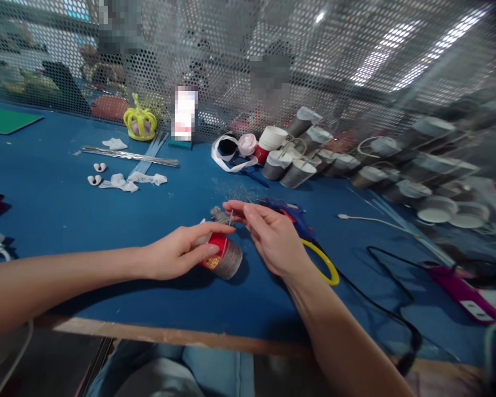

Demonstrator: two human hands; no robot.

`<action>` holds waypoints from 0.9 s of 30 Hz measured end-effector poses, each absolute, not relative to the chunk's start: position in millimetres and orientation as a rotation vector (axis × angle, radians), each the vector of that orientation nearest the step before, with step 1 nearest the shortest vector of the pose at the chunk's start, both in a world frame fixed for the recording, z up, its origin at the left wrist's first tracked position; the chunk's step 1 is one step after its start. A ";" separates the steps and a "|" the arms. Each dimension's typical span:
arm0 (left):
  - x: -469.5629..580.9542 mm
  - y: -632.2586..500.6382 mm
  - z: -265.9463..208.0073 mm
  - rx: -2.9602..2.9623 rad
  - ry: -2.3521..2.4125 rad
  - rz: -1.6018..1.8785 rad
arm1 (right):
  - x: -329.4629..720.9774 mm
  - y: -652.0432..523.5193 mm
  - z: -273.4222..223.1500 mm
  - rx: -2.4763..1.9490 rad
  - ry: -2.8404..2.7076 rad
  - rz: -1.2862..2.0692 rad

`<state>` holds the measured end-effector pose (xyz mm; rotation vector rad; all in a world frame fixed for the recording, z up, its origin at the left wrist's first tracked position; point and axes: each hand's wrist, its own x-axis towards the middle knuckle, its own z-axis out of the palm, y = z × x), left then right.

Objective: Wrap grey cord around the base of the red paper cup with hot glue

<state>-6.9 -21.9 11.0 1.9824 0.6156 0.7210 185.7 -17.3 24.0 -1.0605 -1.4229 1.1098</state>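
Observation:
My left hand (186,248) is closed around a red paper cup (218,247) lying on its side, gold characters showing on it. Grey yarn (231,260) covers the end of the cup that points toward me. Just past the cup, my right hand (270,231) has its thumb and fingers pinched together; a thin strand shows at the fingertips, though its kind is hard to make out. A bundle of loose grey yarn (218,214) lies behind the left fingertips. Partly hidden beyond my right hand is a blue glue gun (293,212).
A yellow ring (328,264) and black cable lie beside my right wrist. Several yarn-wrapped cups (297,173) stand at the back right, near white ribbon (219,160). Metal wires (128,155), white lace (122,182) and a yellow crown-shaped piece (139,122) sit back left. A purple power strip (458,289) lies right.

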 end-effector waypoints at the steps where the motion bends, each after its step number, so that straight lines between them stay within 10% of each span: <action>1: -6.8 -21.9 11.7 1.992 0.617 0.707 | 185.5 -17.4 24.0 -1.068 -1.436 1.116; 27: -6.6 -29.1 20.1 1.990 0.703 0.665 | 173.2 70.9 43.4 -1.270 -1.567 1.215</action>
